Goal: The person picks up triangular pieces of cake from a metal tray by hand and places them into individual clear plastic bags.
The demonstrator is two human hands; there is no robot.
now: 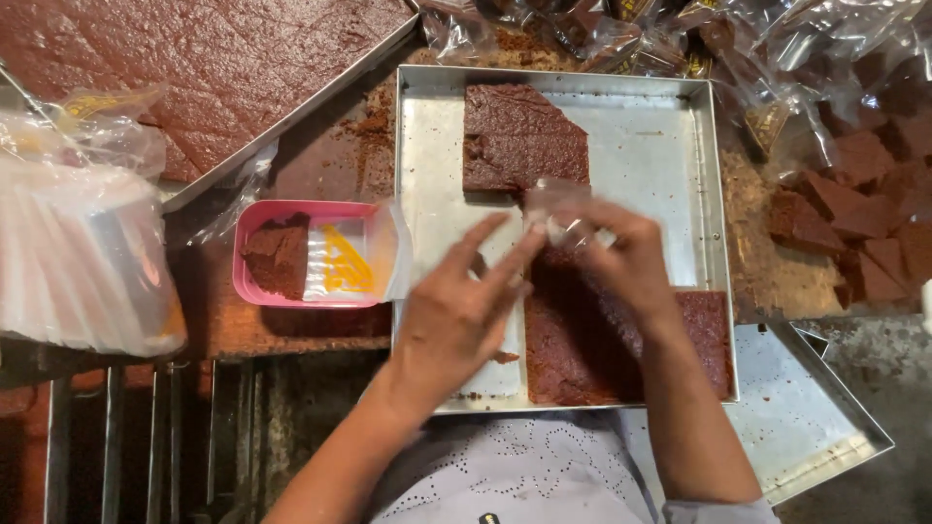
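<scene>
Over 1 metal tray [427, 146] with 2 brown slabs [519, 136], 2 hands [544, 262] together pinch 1 clear wrapper [561, 209].

Three metal trays show: one central [704, 194], one upper left [320, 92], one lower right [825, 437]. The central tray holds two brown slabs [519, 136] [582, 349]. There is one pink tub [254, 218]. Two hands [451, 315] [621, 257] share one clear wrapper [555, 199].

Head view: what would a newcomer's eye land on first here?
Most striking is the square metal tray at centre, holding dark brown cake slabs. Above it the left hand and right hand together pinch a small clear plastic wrapper. To the left sits a pink plastic tub holding a brown piece.
</scene>
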